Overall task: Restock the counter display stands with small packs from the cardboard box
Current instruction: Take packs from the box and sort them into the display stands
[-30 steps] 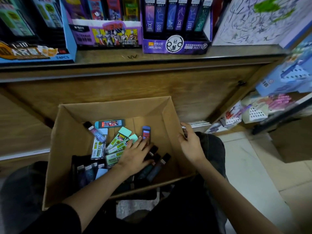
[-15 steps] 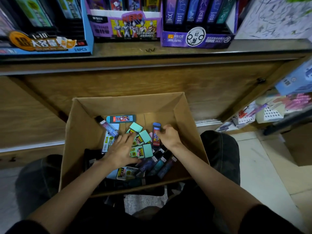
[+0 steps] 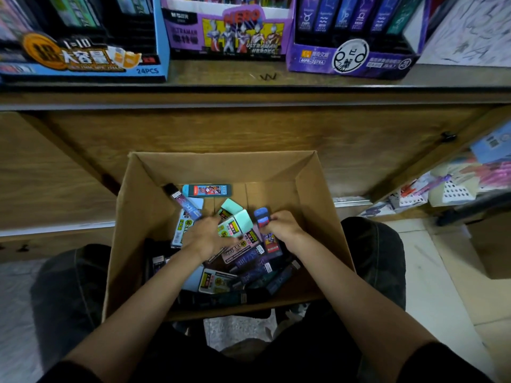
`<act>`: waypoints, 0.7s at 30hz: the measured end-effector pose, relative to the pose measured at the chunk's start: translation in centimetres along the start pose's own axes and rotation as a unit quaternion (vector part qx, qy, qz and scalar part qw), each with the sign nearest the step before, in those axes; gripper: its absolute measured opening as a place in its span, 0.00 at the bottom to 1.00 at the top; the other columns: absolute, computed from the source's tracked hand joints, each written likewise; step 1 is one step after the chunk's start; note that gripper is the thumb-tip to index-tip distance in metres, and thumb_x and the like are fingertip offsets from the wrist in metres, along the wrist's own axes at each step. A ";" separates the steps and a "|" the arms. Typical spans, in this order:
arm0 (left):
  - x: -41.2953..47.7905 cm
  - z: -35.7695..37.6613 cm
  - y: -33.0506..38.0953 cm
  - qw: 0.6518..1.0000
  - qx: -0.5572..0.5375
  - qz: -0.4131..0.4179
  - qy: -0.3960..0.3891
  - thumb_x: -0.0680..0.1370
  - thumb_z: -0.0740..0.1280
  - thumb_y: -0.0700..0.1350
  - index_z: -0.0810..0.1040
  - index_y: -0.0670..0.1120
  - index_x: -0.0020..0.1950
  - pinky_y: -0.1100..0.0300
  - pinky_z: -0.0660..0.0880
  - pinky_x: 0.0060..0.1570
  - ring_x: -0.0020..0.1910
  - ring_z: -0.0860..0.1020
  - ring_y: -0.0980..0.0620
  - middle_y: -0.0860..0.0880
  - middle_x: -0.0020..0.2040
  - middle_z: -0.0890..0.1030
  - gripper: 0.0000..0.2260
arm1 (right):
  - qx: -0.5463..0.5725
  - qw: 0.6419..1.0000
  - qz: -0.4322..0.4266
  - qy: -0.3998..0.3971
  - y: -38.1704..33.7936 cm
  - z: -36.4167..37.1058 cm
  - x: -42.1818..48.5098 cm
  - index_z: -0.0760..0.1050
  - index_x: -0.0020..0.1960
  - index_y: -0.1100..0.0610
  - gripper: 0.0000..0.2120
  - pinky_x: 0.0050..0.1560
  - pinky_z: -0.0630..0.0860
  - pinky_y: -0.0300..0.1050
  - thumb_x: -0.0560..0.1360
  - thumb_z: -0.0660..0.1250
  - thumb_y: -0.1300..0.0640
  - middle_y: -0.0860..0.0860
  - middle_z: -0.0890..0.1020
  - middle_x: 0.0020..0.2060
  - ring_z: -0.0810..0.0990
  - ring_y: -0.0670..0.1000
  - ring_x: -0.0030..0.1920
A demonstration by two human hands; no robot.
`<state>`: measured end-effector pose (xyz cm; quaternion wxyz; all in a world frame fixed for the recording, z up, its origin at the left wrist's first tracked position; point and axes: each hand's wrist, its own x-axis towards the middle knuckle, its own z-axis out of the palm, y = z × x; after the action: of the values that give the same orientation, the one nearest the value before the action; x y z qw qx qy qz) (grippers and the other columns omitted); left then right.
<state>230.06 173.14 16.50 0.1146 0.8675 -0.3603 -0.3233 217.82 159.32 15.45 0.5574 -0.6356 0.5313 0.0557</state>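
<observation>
Head cam: picking step, I reckon. Both hands are down in the brown cardboard box (image 3: 132, 217). My right hand (image 3: 282, 226) pinches a small blue-and-red pack (image 3: 262, 217); next it needs lifting to a slot, maybe in the purple cardboard display stand (image 3: 348, 59) above. My left hand (image 3: 206, 239) sits on mint-green packs (image 3: 235, 219), grip too blurry to tell.

The blue stand (image 3: 83, 60) is showing "1=10" and "24PCS"; the middle stand (image 3: 229, 37), "ULTRAMAN HEROES"; the purple stand (image 3: 351, 58), "MPR-2078A".

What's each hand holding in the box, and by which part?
The right hand pinches the blue pack by its right edge, near the far end. The left hand lies on the mint packs; a grip cannot be told.
</observation>
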 end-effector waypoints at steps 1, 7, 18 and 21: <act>-0.1 -0.2 -0.2 0.999 -0.035 -0.007 0.010 0.70 0.72 0.58 0.74 0.49 0.46 0.59 0.69 0.37 0.41 0.75 0.51 0.50 0.41 0.77 0.15 | 0.000 1.000 0.001 -0.005 0.1 -0.1 -0.2 0.74 0.28 0.56 0.13 0.31 0.70 0.38 0.66 0.69 0.71 0.48 0.76 0.23 0.75 0.49 0.28; -0.6 -0.8 -1.5 0.971 -0.237 -0.004 -0.003 0.76 0.68 0.47 0.77 0.42 0.59 0.51 0.74 0.55 0.53 0.78 0.45 0.43 0.54 0.81 0.14 | 0.050 0.999 -0.019 -0.011 0.7 0.2 -1.5 0.73 0.41 0.57 0.06 0.34 0.72 0.39 0.70 0.69 0.65 0.52 0.79 0.36 0.77 0.46 0.35; -2.2 -2.5 -1.4 0.911 -0.412 -0.011 0.008 0.79 0.64 0.41 0.75 0.43 0.58 0.69 0.75 0.36 0.42 0.80 0.54 0.45 0.50 0.81 0.09 | 0.157 0.981 -0.111 -0.018 -1.3 -0.7 -4.2 0.71 0.58 0.62 0.16 0.38 0.75 0.34 0.72 0.69 0.67 0.55 0.80 0.42 0.78 0.47 0.39; -3.1 -3.7 -1.0 0.878 -0.479 -0.004 0.002 0.78 0.65 0.41 0.76 0.45 0.59 0.65 0.76 0.38 0.42 0.80 0.53 0.45 0.51 0.82 0.10 | 0.188 0.973 -0.133 -0.027 -3.3 -2.9 -5.0 0.73 0.59 0.59 0.17 0.43 0.77 0.40 0.71 0.71 0.64 0.58 0.82 0.49 0.81 0.51 0.45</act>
<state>231.33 175.86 20.38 0.5158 0.7088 -0.1573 -0.4548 216.60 159.54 21.94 0.6835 -0.5824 0.4279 -0.1028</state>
